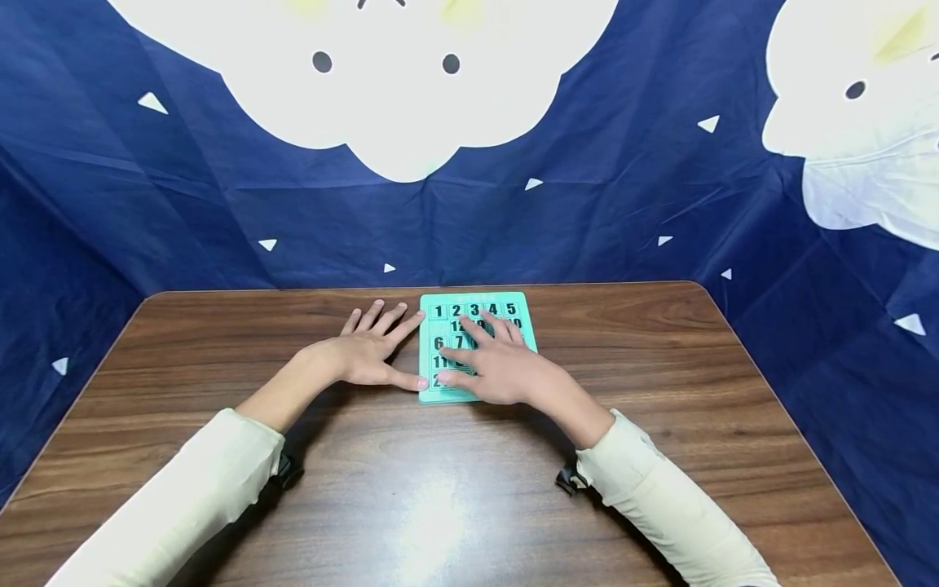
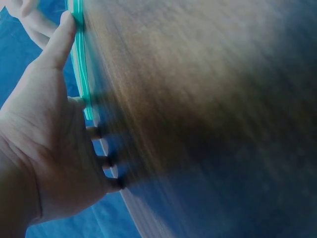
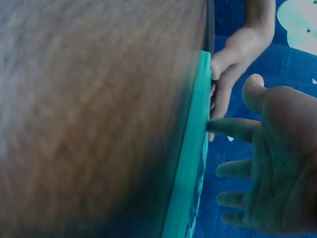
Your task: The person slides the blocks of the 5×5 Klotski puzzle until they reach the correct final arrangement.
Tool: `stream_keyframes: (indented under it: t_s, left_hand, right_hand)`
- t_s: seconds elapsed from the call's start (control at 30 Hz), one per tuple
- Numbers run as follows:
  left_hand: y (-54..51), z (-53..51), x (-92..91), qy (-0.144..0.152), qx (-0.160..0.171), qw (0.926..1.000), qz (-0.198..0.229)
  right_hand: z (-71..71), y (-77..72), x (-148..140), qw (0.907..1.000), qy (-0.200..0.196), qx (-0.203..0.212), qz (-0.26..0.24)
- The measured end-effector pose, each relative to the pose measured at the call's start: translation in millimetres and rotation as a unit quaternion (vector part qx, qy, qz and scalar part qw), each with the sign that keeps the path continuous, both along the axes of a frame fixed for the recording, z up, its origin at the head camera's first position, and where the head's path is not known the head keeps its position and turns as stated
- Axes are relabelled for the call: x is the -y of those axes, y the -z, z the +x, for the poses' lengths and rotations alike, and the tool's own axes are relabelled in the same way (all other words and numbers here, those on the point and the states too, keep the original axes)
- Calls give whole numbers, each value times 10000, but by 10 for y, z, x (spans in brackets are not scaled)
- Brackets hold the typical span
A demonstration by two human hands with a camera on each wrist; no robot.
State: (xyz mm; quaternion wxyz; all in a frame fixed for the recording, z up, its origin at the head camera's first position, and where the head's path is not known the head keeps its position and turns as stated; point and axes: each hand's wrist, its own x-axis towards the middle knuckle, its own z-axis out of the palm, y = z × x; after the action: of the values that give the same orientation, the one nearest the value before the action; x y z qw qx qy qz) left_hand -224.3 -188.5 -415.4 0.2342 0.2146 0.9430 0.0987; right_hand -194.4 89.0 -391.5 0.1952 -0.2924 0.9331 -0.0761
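Note:
A teal number slide puzzle with black numerals on its tiles lies flat on the wooden table. My left hand is spread at its left side; the thumb and index fingertips touch that edge, seen also beside the puzzle's rim in the left wrist view. Over the tiles is my right hand, fingers extended and apart, hiding many of the numerals. In the right wrist view, the right index fingertip meets the top of the puzzle, while the other fingers appear raised off it.
The brown wooden table stretches around the puzzle, with its far edge just behind it. A dark blue cloth with white cloud shapes and small triangles hangs behind and at the sides. Light glares off the table's near middle.

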Motion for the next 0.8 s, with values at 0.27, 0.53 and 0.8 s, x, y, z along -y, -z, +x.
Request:
stream_keyframes:
  t_s: [0.27,0.53,0.8]
  left_hand:
    - [-3,-1,2,27,-68,10000,-27]
    - [-14,-9,1,11,-9,10000,-8]
    - [-25,-3,4,10,3,10000,-32]
  right_hand:
    - [-191,18,-38,9985,498,-238,49]
    - [-242,44,164,9996,233,-105,97]
    - [-111,4,91,9985,271,-298,362]
